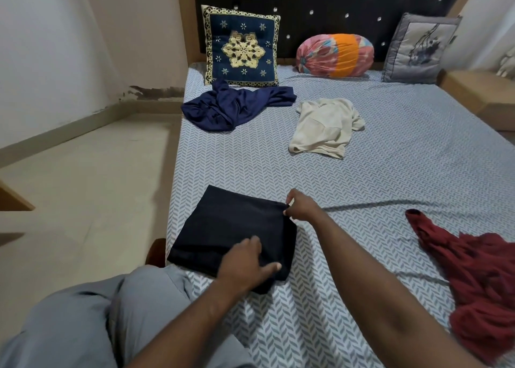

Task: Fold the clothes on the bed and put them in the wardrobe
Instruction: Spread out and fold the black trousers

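- Dark garment [228, 228]: folded flat at the near left edge of the bed [404, 158].
- Left hand [245, 261]: fingers extended, pressing the near corner down.
- Right hand [302, 206]: pinching the far right corner.
- Likely light, soft and floppy. Lifted by one corner the fold would slump, so scoop under both sides.

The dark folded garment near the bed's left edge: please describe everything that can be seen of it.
The dark folded garment is very dark navy, almost black, plain, and looks like smooth matte cloth. It is folded into a flat, roughly rectangular stack. It lies on the patterned bed sheet, close to the bed's left edge. The left hand rests on its near part; the right hand pinches its far right corner.
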Demonstrator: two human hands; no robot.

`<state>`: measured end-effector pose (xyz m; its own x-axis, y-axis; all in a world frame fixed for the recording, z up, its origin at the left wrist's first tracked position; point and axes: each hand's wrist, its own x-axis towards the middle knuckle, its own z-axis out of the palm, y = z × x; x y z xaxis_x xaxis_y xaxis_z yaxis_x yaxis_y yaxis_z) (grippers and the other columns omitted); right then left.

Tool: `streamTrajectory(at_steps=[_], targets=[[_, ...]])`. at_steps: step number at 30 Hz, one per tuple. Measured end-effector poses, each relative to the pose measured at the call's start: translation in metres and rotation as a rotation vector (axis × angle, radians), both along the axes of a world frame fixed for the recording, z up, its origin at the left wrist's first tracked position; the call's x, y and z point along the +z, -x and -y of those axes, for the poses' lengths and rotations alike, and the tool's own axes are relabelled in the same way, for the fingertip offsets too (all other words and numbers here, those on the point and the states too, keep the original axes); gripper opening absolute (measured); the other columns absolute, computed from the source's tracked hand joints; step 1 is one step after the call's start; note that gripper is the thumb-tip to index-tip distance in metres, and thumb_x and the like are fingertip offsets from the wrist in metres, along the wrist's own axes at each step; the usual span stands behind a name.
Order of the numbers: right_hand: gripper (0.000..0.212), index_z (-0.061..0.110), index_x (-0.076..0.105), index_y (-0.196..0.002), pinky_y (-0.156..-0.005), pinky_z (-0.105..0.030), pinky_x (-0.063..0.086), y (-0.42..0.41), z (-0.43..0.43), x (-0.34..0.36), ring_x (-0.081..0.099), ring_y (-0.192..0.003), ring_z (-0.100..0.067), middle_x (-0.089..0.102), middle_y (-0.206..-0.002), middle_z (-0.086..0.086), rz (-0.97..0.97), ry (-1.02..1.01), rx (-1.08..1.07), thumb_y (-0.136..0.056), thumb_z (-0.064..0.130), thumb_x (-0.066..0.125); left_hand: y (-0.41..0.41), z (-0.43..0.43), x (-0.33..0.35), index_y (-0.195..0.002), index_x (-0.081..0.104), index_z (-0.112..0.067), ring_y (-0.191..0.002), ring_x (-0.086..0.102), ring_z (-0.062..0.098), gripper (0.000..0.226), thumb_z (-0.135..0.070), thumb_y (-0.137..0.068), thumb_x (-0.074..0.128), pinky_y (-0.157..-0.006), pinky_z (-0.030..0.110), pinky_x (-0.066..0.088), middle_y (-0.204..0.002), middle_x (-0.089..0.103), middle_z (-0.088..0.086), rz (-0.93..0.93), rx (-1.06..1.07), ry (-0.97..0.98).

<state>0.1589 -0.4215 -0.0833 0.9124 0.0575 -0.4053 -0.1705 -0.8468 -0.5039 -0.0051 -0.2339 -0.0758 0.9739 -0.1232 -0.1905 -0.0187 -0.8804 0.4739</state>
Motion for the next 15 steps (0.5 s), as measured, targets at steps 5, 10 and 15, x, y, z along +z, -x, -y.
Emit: streamTrajectory(at_steps=[5,10,15], targets=[[0.022,0.026,0.049,-0.088,-0.074,-0.036,0.054,-0.009,0.002,0.001,0.065,-0.079,-0.019,0.069,-0.084,-0.002,0.115,-0.048,-0.011,-0.079,0.014,0.064,0.005,0.028,-0.008,-0.124,0.039,-0.013,-0.103,0.058,0.027,0.044,-0.033,-0.088,0.054,-0.078,0.038,0.048,-0.115,0.057,0.007,-0.044,-0.108,-0.144],[0.022,0.031,0.04,-0.094,-0.069,-0.036,0.047,-0.007,0.009,-0.011,0.061,-0.082,-0.023,0.066,-0.091,-0.002,0.108,0.078,0.178,-0.084,0.017,0.053,0.015,0.039,-0.008,-0.121,0.04,-0.014,-0.102,0.058,0.028,0.037,-0.025,-0.089,0.053,-0.075,0.038,0.045,-0.115,0.056,0.008,-0.051,-0.205,-0.212],[0.047,0.034,0.056,-0.102,-0.086,-0.038,0.046,-0.008,0.013,-0.009,0.044,-0.105,-0.017,0.046,-0.119,0.002,0.148,0.119,0.507,-0.073,-0.002,0.05,0.017,0.04,-0.014,-0.131,0.036,-0.014,-0.109,0.046,0.028,0.062,-0.048,-0.082,0.054,-0.088,0.041,0.042,-0.122,0.046,0.007,0.004,-0.153,-0.243]])
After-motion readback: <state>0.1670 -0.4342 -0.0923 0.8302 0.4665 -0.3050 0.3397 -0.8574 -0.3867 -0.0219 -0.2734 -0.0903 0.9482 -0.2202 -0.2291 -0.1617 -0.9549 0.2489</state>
